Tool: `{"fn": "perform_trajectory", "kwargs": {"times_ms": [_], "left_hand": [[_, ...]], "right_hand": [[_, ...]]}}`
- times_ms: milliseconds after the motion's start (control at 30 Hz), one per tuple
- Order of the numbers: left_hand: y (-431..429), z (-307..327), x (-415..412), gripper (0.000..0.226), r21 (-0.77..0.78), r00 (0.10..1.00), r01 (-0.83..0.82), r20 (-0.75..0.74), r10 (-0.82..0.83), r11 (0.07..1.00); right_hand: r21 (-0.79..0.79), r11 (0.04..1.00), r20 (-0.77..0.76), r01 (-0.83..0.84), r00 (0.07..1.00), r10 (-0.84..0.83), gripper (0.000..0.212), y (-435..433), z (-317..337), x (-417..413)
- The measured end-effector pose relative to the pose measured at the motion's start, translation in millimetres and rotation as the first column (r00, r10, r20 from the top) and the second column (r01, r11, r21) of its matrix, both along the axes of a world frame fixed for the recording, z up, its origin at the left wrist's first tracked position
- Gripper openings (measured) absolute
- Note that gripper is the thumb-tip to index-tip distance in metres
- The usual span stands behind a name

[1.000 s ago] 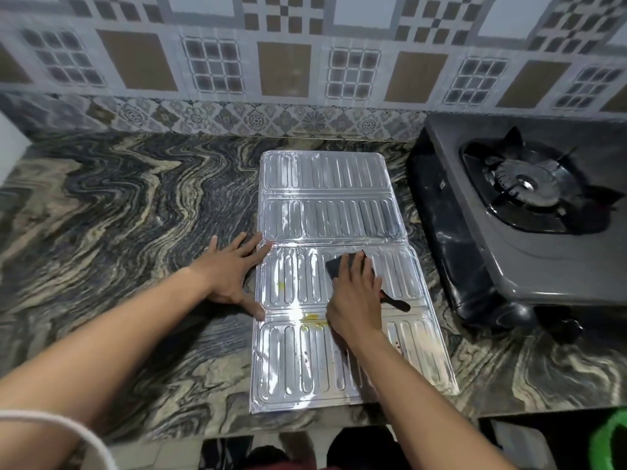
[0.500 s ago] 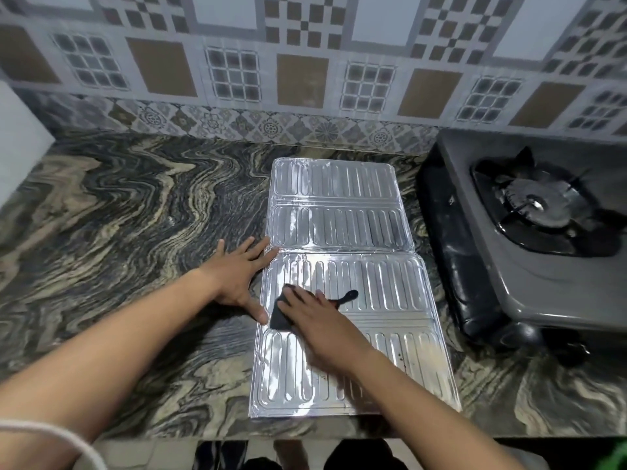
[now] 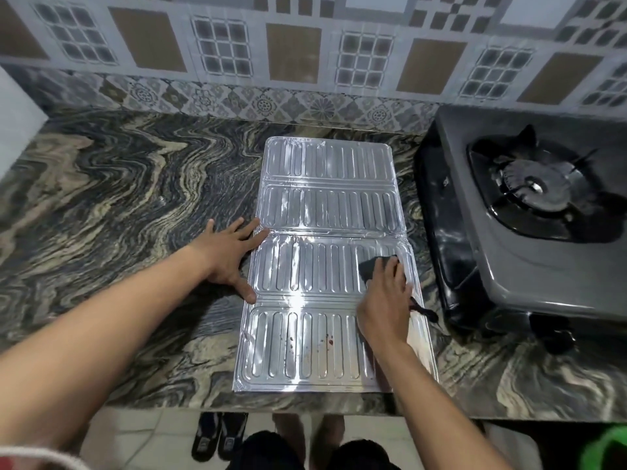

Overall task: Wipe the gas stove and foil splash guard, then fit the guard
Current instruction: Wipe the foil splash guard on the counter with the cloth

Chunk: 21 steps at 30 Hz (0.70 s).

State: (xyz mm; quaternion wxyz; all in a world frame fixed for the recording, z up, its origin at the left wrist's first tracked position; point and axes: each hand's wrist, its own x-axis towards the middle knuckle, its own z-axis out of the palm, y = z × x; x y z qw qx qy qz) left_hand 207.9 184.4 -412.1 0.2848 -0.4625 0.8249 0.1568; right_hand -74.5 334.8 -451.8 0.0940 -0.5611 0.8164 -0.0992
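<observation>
Marbled dark countertop (image 3: 112,184) runs from the left wall to the stove, backed by patterned wall tiles (image 3: 291,52). On the left stretch the counter is bare, so there is open room on that side.

Next comes the left hand (image 3: 226,257), flat and spread wide, palm down on the counter with its fingertips and thumb pressing the left edge of the foil splash guard (image 3: 315,273); it holds nothing, it pins. The guard lies unfolded and flat in the middle of the counter, its long axis running away from the person toward the tiles, its near end close to the counter's front edge. A few small reddish specks (image 3: 327,340) show on the nearest panel, so wiping looks unfinished there.

The right hand (image 3: 385,300) presses a dark cloth (image 3: 371,266) onto the guard's right side, fingers curled down over it. It is the nearer hand to the specks, which lie just toward the person and slightly left of it.

Just right of the guard's edge sits the gas stove (image 3: 529,239), leaving only a narrow strip of counter between them, so strokes have little run-off rightward.
</observation>
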Motion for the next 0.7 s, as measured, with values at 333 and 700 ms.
{"fn": "perform_trajectory", "kwargs": {"times_ms": [333, 700], "left_hand": [[4.6, 2.5, -2.4, 0.158, -0.005, 0.999, -0.003, 0.033, 0.004, 1.000], [7.8, 5.3, -1.8, 0.149, -0.021, 0.998, 0.014, -0.057, -0.015, 1.000]], "right_hand": [[0.049, 0.790, 0.042, -0.611, 0.792, 0.609, 0.095, 7.5, 0.3, 76.7], [0.053, 0.986, 0.026, -0.159, 0.987, 0.158, 0.064, 18.8, -10.7, -19.0]]}}
